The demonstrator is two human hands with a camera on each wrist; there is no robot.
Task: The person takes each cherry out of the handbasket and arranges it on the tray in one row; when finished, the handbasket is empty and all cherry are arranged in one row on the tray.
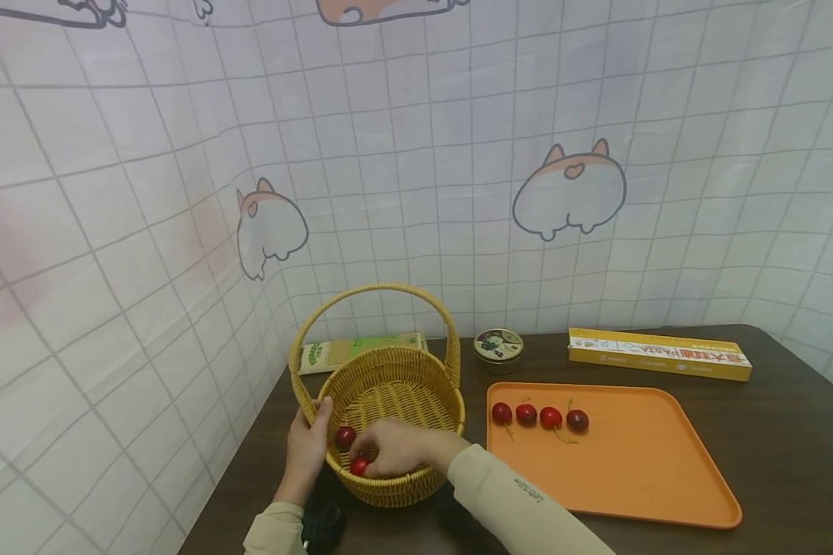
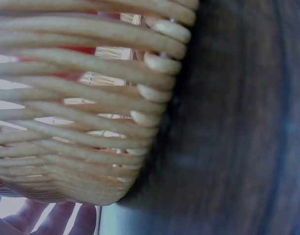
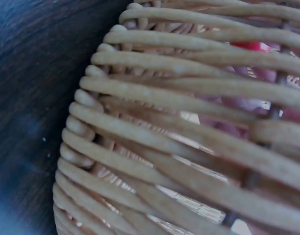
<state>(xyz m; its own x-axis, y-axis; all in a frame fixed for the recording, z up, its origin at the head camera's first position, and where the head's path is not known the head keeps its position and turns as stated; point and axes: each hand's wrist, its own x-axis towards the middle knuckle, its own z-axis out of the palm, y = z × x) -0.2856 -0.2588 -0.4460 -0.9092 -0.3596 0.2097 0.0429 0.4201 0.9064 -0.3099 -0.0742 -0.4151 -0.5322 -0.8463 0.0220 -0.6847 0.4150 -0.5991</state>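
A round yellow wicker basket [image 1: 391, 367] with a tall arched handle stands on the dark table. My left hand [image 1: 307, 449] grips its left rim by the foot of the handle; in the left wrist view the fingers [image 2: 59, 216] show beyond the woven wall. Reaching inside from the right, my right hand [image 1: 397, 449] pinches a bright red cherry [image 1: 358, 467] low near the front wall. A darker cherry [image 1: 345, 438] lies just beyond it, against the basket's left side. In the right wrist view, the basket weave [image 3: 140, 98] mostly hides the hand.
To the right lies an orange tray [image 1: 639, 478] with several cherries [image 1: 551, 418] in a row near its upper left. Behind are a round tin [image 1: 498, 347], a yellow pasta box [image 1: 659, 356] and a green-and-tan packet [image 1: 361, 349]. A black object [image 1: 325, 528] sits by the left forearm.
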